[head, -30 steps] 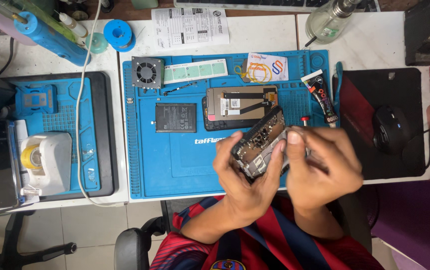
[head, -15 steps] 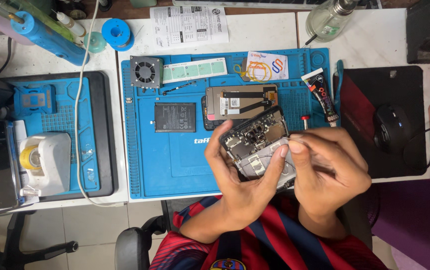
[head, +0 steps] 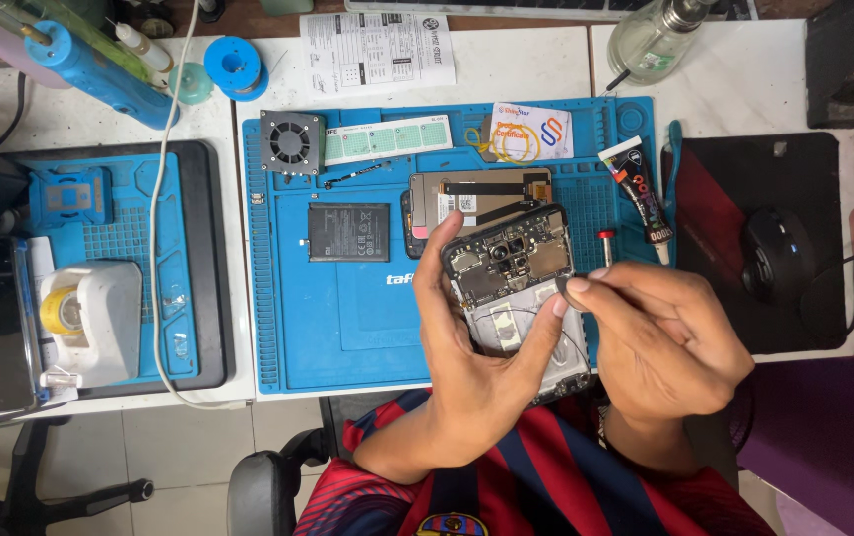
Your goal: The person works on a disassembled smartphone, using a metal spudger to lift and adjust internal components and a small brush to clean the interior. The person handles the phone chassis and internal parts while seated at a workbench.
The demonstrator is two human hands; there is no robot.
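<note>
Opened phone (head: pixel 511 288) is cradled in left hand (head: pixel 466 367); right hand (head: pixel 665 342) fingers (head: pixel 571 290) are pinched on a small part, which could be dropped onto the blue mat (head: pixel 347 318) if grip slackens.

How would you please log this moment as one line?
left hand: holds opened phone | right hand: pinching at phone's edge | below: blue mat

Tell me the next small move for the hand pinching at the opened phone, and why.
Probably a slow, gentle pull away from the opened phone. The right hand pinches something small at the frame's edge, too small to identify, while the left hand cradles the phone with its circuit board exposed. With the phone held above the blue mat, a jerk could drop the piece.
</note>
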